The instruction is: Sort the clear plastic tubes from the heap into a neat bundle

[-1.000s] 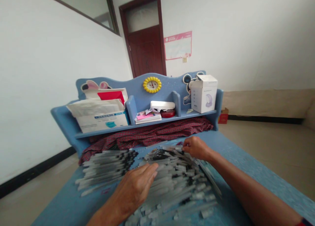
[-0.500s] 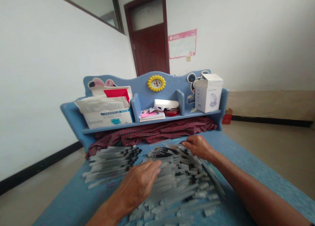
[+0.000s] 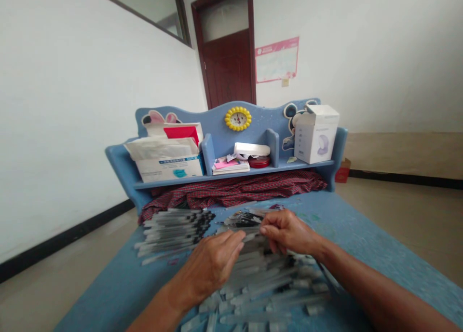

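A loose pile of translucent grey pens point(image 3: 260, 279), several with black parts, spreads over the blue table point(image 3: 119, 283). My left hand point(image 3: 217, 255) is at the pile's left side, its back toward me and fingers pressed together; what lies under them is hidden. Above the pile's far right part, my right hand point(image 3: 285, 230) is closed in a pinch, its fingertips pointing toward my left hand. Anything in that pinch is too blurred to name. Further left lies a neater bundle of similar pens point(image 3: 173, 230), side by side, black ends facing right.
Behind the pens, a bunched red plaid cloth point(image 3: 231, 189) lies under a blue shelf point(image 3: 170, 182). The shelf bears a mask box point(image 3: 170, 170), papers point(image 3: 231, 167), a red round tin point(image 3: 259, 162) and a white box point(image 3: 316, 134). A yellow flower clock point(image 3: 238, 119) is on its back panel.
My right hand has drawn back from the far edge of the pile and come closer to my left hand. The left hand stays near the same spot. The view has shifted slightly.
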`<state>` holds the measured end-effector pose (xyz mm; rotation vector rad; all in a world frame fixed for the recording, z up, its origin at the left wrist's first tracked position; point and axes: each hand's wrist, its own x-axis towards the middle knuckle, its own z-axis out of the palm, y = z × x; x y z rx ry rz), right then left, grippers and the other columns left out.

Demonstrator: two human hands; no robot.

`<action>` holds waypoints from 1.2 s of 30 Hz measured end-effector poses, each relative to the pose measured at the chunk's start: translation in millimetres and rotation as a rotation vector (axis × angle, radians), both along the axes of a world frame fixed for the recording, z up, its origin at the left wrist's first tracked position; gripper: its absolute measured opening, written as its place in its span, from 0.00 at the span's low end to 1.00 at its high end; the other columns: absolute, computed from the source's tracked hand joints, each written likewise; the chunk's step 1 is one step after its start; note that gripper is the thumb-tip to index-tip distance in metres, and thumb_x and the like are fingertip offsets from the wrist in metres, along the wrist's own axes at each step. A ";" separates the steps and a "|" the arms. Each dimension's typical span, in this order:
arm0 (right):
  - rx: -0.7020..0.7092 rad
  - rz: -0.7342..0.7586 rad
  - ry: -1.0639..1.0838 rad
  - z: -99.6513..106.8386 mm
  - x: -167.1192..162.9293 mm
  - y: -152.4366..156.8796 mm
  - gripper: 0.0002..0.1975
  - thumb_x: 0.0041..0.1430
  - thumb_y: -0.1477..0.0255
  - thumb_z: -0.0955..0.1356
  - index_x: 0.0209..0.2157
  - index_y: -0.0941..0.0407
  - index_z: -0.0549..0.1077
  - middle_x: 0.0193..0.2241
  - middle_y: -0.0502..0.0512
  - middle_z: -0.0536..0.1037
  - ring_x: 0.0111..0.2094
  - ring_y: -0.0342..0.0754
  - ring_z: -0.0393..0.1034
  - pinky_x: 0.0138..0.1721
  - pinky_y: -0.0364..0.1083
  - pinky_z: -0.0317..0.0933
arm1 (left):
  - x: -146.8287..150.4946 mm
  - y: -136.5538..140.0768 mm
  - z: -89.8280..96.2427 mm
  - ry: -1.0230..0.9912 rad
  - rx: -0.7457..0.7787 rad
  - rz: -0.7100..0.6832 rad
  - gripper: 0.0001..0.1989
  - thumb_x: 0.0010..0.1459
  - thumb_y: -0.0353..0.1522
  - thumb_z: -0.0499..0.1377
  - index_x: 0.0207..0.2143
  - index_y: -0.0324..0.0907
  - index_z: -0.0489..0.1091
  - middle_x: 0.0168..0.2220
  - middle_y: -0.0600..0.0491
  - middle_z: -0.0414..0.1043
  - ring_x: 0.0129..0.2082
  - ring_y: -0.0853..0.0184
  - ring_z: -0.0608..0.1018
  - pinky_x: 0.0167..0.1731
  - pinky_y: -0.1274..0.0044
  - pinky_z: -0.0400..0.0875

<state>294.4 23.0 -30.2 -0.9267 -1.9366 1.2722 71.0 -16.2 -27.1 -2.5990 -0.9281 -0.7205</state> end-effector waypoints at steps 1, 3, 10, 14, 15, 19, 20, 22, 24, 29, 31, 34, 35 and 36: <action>-0.004 -0.055 0.027 1.4 5.0 4.7 0.11 0.55 0.66 0.63 0.24 0.58 0.65 0.12 0.45 0.69 0.10 0.36 0.55 0.11 0.36 0.47 | -4.3 3.5 0.5 0.003 0.006 0.027 0.13 0.63 0.30 0.46 0.43 0.39 0.68 0.31 0.49 0.74 0.30 0.68 0.77 0.32 0.79 0.72; 0.035 -0.205 0.085 2.9 16.5 16.6 0.12 0.54 0.63 0.63 0.23 0.57 0.63 0.12 0.47 0.70 0.09 0.37 0.55 0.11 0.37 0.47 | -16.2 12.6 1.3 0.011 0.024 0.117 0.14 0.64 0.31 0.45 0.43 0.38 0.68 0.32 0.48 0.74 0.30 0.67 0.77 0.32 0.78 0.73; 0.167 -0.485 -0.059 -10.8 31.4 42.4 0.14 0.54 0.63 0.59 0.21 0.56 0.61 0.11 0.47 0.67 0.09 0.38 0.53 0.12 0.39 0.45 | -43.0 30.7 9.6 -0.136 -0.043 0.423 0.17 0.61 0.35 0.45 0.39 0.39 0.71 0.34 0.46 0.76 0.35 0.61 0.78 0.36 0.73 0.71; 0.301 -0.448 -0.193 -15.8 27.0 39.6 0.13 0.50 0.68 0.63 0.16 0.57 0.63 0.11 0.45 0.62 0.15 0.38 0.54 0.18 0.40 0.43 | -29.0 23.3 15.2 -0.467 -0.300 0.396 0.13 0.57 0.37 0.51 0.36 0.41 0.71 0.29 0.52 0.75 0.28 0.65 0.77 0.30 0.76 0.70; 0.331 -0.434 -0.224 -15.8 27.1 39.1 0.13 0.49 0.69 0.64 0.15 0.57 0.62 0.11 0.45 0.60 0.16 0.38 0.53 0.19 0.40 0.42 | -24.6 21.0 16.4 -0.584 -0.395 0.386 0.12 0.56 0.37 0.53 0.36 0.41 0.71 0.27 0.53 0.74 0.24 0.67 0.75 0.26 0.78 0.69; 0.402 -0.414 -0.308 -12.7 29.5 37.4 0.16 0.51 0.67 0.64 0.13 0.58 0.63 0.12 0.45 0.56 0.18 0.38 0.50 0.21 0.42 0.40 | -9.1 10.4 24.2 -1.117 -0.758 0.164 0.10 0.54 0.36 0.57 0.34 0.39 0.69 0.26 0.54 0.71 0.21 0.72 0.71 0.19 0.82 0.65; 0.417 -0.415 -0.322 -11.4 28.8 35.7 0.17 0.52 0.66 0.64 0.14 0.58 0.64 0.13 0.45 0.56 0.18 0.38 0.50 0.21 0.42 0.40 | -5.8 7.4 26.9 -1.232 -0.821 0.080 0.09 0.53 0.35 0.58 0.34 0.38 0.68 0.28 0.53 0.72 0.22 0.72 0.71 0.21 0.82 0.67; 0.452 -0.389 -0.340 -7.7 24.2 28.6 0.17 0.55 0.65 0.62 0.16 0.59 0.65 0.14 0.45 0.57 0.19 0.39 0.51 0.22 0.41 0.41 | 0.6 1.5 32.0 -1.414 -0.914 -0.058 0.08 0.52 0.32 0.60 0.34 0.38 0.67 0.31 0.52 0.72 0.26 0.72 0.73 0.25 0.81 0.69; 0.478 -0.298 -0.326 -2.5 14.8 16.3 0.17 0.57 0.65 0.62 0.18 0.59 0.66 0.16 0.46 0.59 0.20 0.38 0.53 0.22 0.40 0.42 | 6.9 -3.4 35.5 -1.540 -0.967 -0.147 0.07 0.53 0.30 0.60 0.34 0.38 0.66 0.31 0.51 0.72 0.27 0.71 0.74 0.28 0.79 0.71; 0.406 0.034 -0.190 13.5 -18.5 -25.8 0.17 0.58 0.60 0.62 0.26 0.59 0.69 0.18 0.46 0.63 0.20 0.38 0.55 0.21 0.38 0.45 | 25.1 -10.7 40.7 -1.703 -1.053 -0.243 0.03 0.56 0.25 0.55 0.35 0.37 0.66 0.33 0.49 0.73 0.29 0.70 0.75 0.30 0.77 0.73; 0.397 0.071 -0.169 17.4 -31.7 -39.1 0.17 0.57 0.59 0.64 0.25 0.59 0.68 0.17 0.45 0.62 0.19 0.38 0.53 0.20 0.38 0.44 | 32.6 -12.9 45.3 -1.729 -1.078 -0.254 0.04 0.57 0.23 0.54 0.35 0.37 0.66 0.33 0.48 0.73 0.29 0.70 0.76 0.30 0.77 0.74; 0.265 0.033 -0.097 19.2 -50.2 -49.7 0.17 0.59 0.61 0.62 0.23 0.58 0.63 0.16 0.45 0.62 0.17 0.37 0.55 0.18 0.37 0.45 | 41.2 -14.3 54.4 -1.749 -1.067 -0.251 0.03 0.56 0.24 0.54 0.34 0.37 0.66 0.32 0.49 0.73 0.27 0.71 0.75 0.27 0.79 0.73; 0.163 0.040 -0.054 19.6 -56.1 -51.0 0.16 0.61 0.62 0.60 0.24 0.57 0.63 0.15 0.45 0.64 0.15 0.37 0.56 0.17 0.37 0.46 | 43.1 -13.5 57.2 -1.751 -1.052 -0.248 0.03 0.56 0.24 0.54 0.33 0.37 0.66 0.30 0.50 0.72 0.24 0.72 0.74 0.24 0.81 0.72; 0.043 0.058 -0.009 20.4 -61.8 -51.5 0.15 0.62 0.62 0.58 0.26 0.57 0.62 0.14 0.45 0.64 0.13 0.38 0.57 0.16 0.37 0.48 | 44.8 -11.8 59.8 -1.753 -1.035 -0.243 0.02 0.56 0.24 0.54 0.32 0.37 0.66 0.28 0.51 0.71 0.21 0.74 0.72 0.20 0.83 0.70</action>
